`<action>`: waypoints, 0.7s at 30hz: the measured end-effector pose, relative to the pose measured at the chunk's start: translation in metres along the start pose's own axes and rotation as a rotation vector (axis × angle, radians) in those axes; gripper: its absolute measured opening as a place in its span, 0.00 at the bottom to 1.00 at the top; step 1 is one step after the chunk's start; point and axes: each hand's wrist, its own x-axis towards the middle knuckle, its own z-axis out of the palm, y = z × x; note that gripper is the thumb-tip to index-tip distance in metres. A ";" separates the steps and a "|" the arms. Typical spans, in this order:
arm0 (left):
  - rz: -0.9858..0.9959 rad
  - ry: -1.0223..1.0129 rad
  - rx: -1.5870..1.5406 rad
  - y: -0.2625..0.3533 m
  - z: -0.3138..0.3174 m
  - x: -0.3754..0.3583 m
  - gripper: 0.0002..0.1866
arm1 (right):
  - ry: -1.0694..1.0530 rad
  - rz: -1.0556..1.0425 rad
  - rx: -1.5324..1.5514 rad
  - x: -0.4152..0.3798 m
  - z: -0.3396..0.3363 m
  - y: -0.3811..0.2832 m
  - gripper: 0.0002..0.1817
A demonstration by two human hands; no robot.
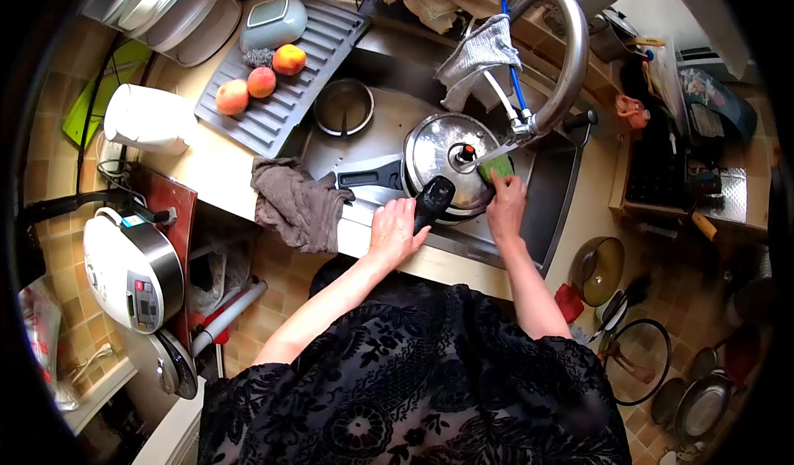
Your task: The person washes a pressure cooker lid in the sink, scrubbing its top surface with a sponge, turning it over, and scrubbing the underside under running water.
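A pressure cooker with a shiny round lid (430, 138) stands in the sink (556, 196). One of its long handles (376, 177) points left, and a second black handle (434, 202) juts toward me. My left hand (395, 232) is closed at the near end of this second handle, which lies between thumb and fingers. Pinched in my right hand (506, 208) is a green scouring pad (496, 167), pressed at the lid's right edge. The faucet spout (498, 149) reaches over the lid, close to its central knob.
A small dark pan (343, 107) sits in the sink's left part. Peaches (261, 83) and an upturned dish (274, 23) lie on the grey drainboard (223, 130). A brown cloth (298, 204) drapes over the counter edge; a grey rag (480, 59) hangs by the tall faucet (577, 59).
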 end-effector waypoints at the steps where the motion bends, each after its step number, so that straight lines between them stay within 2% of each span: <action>1: 0.003 0.008 0.009 0.000 -0.002 0.003 0.30 | -0.024 -0.006 -0.003 -0.002 -0.005 -0.014 0.31; 3: 0.009 0.021 0.011 0.000 -0.005 0.004 0.32 | -0.085 -0.030 -0.007 -0.025 -0.012 -0.057 0.30; 5: 0.000 0.007 -0.008 -0.001 0.000 0.001 0.33 | -0.110 -0.009 0.155 -0.038 -0.010 -0.078 0.27; 7: -0.025 -0.010 -0.027 -0.001 0.001 0.003 0.33 | -0.043 -0.008 0.153 -0.029 -0.005 -0.085 0.27; 13: 0.045 -0.002 -0.018 -0.005 0.002 0.004 0.34 | -0.044 0.000 0.023 -0.005 0.002 -0.074 0.28; 14: 0.049 -0.010 -0.025 -0.006 0.003 0.004 0.34 | -0.018 -0.007 -0.095 0.000 0.007 -0.063 0.27; 15: 0.047 -0.019 -0.033 -0.008 0.004 0.003 0.34 | -0.055 0.060 -0.111 0.012 0.006 -0.053 0.26; 21: 0.109 0.040 -0.010 -0.011 0.005 0.005 0.33 | 0.122 0.051 -0.032 0.057 0.013 -0.027 0.21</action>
